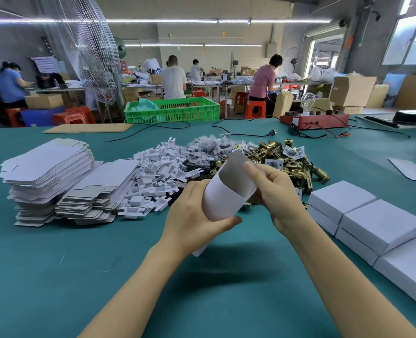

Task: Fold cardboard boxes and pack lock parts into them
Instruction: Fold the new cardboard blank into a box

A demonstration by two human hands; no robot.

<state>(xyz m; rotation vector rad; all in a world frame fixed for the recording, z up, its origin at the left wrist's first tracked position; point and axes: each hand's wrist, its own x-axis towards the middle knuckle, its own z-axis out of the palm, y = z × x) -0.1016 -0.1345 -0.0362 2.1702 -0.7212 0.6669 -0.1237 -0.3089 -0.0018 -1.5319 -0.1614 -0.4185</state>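
both hands (197,215) gripping box blank (228,189)

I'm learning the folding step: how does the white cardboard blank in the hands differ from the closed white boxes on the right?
The white cardboard blank is curved open, grey inside showing; the closed white boxes are squared and shut. The blank is held above the table by the left hand and right hand; the boxes lie stacked. Both are white outside.

Bright, even light fills the room from the ceiling tube lights (163,20) and the washed-out windows (412,32) at far right. Soft shadows pool on the green table (55,276) under the forearms (edges fuzzy). Wide-angle bending curves the edges; the cardboard blank (226,191) blurs slightly.
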